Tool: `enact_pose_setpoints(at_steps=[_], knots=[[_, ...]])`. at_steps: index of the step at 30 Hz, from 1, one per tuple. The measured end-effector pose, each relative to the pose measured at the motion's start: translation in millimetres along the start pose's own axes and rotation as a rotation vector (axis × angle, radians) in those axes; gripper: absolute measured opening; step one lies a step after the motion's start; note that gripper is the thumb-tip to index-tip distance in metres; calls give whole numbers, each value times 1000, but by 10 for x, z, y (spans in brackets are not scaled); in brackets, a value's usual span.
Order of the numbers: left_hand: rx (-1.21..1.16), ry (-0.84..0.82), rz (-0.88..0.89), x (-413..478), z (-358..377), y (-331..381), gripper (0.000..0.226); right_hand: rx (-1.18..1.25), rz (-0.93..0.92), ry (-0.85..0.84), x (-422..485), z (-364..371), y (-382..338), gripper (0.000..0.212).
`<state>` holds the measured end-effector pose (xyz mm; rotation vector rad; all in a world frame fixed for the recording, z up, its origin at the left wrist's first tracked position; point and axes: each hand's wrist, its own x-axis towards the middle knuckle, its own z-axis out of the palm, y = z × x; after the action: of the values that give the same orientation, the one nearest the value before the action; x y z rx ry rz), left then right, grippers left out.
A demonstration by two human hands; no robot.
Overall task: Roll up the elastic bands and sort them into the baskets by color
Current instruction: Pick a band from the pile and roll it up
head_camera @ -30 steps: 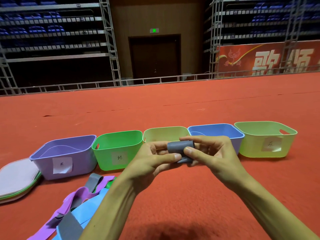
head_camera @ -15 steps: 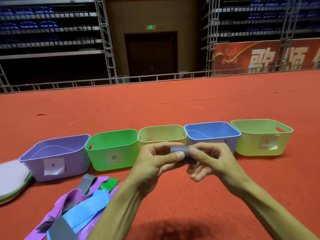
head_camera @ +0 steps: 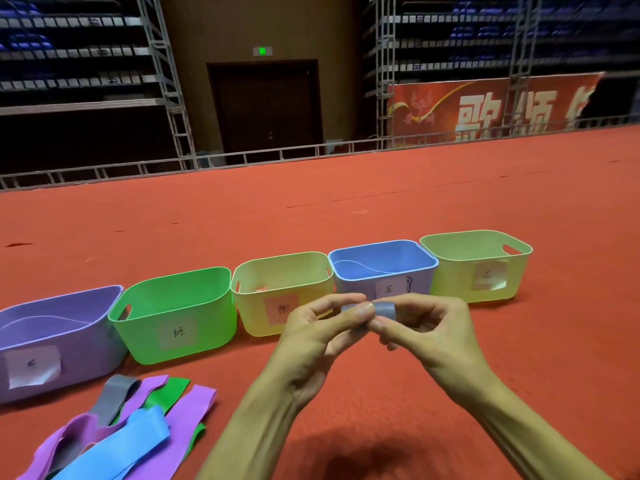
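A small rolled grey band [head_camera: 385, 310] is pinched between my left hand [head_camera: 320, 336] and my right hand [head_camera: 420, 332], in front of the blue basket [head_camera: 382, 263]. Five labelled baskets stand in a row on the red floor: purple [head_camera: 52, 323], green [head_camera: 173, 313], pale yellow [head_camera: 277, 289], blue, and light green [head_camera: 478, 265]. A heap of flat bands lies at the lower left: purple [head_camera: 188, 410], blue [head_camera: 121, 445], grey [head_camera: 114, 393] and green [head_camera: 169, 391].
The baskets rest on a red carpeted floor [head_camera: 346, 209] that stretches back to a low metal rail [head_camera: 242, 157]. Behind it are scaffold stands, a dark door and a red banner [head_camera: 485, 109].
The roll has grown tighter and smaller between my fingers. My view has shifted right, so the baskets and band heap sit further left, and the flat pads at far left have left the frame.
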<state>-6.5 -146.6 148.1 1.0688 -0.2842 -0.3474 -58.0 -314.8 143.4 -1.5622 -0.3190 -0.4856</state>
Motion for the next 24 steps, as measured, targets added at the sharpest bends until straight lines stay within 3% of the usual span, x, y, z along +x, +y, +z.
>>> enact_pose_setpoints(at_steps=[5,13,19,24], knots=[[27,-76,-32,192,157,-138,46,59,-7,71,81,-260,65,29],[103,-54,61,576,394,-397,39,88,6,144,199,-708,313,41],[140,-20,-2,954,450,-766,37,-57,7,151,334,-1086,684,33],[16,-53,-173,1344,516,-1116,61,-325,-8,60,631,-1456,882,24]])
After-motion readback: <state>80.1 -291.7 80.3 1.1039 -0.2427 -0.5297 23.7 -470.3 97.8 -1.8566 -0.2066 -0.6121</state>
